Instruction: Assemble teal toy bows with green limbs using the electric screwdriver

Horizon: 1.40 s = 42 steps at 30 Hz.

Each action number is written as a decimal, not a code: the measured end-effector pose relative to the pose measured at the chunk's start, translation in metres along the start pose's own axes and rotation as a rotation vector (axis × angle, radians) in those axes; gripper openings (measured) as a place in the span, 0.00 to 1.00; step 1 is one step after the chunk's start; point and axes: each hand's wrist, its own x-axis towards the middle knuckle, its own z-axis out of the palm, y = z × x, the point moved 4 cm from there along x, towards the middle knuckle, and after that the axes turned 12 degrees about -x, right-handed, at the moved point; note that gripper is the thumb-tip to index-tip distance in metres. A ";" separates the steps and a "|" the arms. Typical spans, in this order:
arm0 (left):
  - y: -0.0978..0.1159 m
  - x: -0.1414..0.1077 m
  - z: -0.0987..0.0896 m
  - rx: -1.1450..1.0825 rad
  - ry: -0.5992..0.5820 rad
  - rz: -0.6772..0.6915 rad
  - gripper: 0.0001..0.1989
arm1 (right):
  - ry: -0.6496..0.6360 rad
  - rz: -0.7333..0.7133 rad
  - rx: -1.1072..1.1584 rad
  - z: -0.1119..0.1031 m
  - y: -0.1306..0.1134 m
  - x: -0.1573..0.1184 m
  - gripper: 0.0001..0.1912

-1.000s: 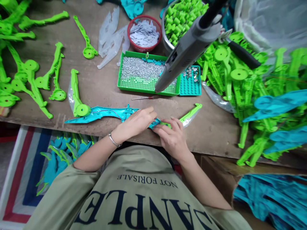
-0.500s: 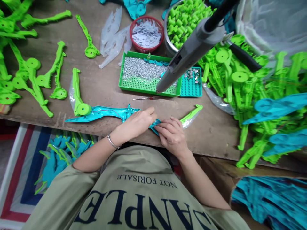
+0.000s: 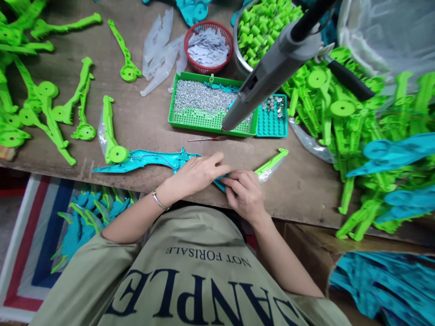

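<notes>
A long blue plastic housing half point(image 3: 152, 160), with a thin wire along its inside, lies near the table's front edge. My left hand point(image 3: 200, 172) rests over its right part, fingers bent together. Close beside it, my right hand point(image 3: 246, 192) is closed with its fingertips at the blue piece's right end. What lies between the fingertips is hidden. At the housing's left end sits a green arm-shaped part point(image 3: 117, 154) with a clear blade. Another green part with a clear blade point(image 3: 272, 165) lies just right of my hands. A thin screwdriver point(image 3: 205, 139) lies beyond them.
A green tray point(image 3: 210, 122) of screws adjoins a small blue tray point(image 3: 272, 127) of metal discs. Overhead hangs a grey electric screwdriver point(image 3: 261, 72). Behind are a red basket point(image 3: 207, 70) and a metal bowl point(image 3: 235, 38). Green parts point(image 3: 340, 108) are heaped right, others left.
My left fingers have shifted slightly right, toward my right hand. My right hand's fingers have curled in more tightly. The blue housing stays in place.
</notes>
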 end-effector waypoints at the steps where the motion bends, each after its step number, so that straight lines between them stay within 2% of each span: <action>1: -0.001 0.000 0.001 0.018 -0.003 0.013 0.12 | 0.004 0.006 -0.004 0.000 0.000 0.000 0.12; 7: -0.007 0.002 0.004 0.060 0.001 -0.023 0.13 | 0.044 0.042 0.032 -0.004 0.000 -0.002 0.12; 14: -0.010 0.000 0.006 -0.083 0.042 -0.096 0.14 | 0.060 0.120 -0.009 -0.006 -0.003 -0.005 0.10; 18: -0.013 -0.002 0.004 -0.204 0.063 -0.123 0.14 | 0.058 0.097 -0.017 -0.005 -0.003 -0.003 0.13; 22: -0.016 -0.002 0.002 -0.286 0.065 -0.129 0.13 | 0.058 0.065 -0.070 -0.002 -0.003 -0.002 0.11; 29: -0.016 0.000 0.002 -0.159 0.027 -0.153 0.13 | 0.014 0.057 -0.033 0.002 -0.002 -0.001 0.09; 34: -0.015 0.003 0.001 -0.176 0.028 -0.121 0.12 | 0.000 0.061 -0.002 0.004 0.000 -0.002 0.10; 42: -0.011 0.016 0.004 -0.147 -0.071 -0.101 0.11 | -0.117 -0.016 0.159 0.001 0.005 0.003 0.19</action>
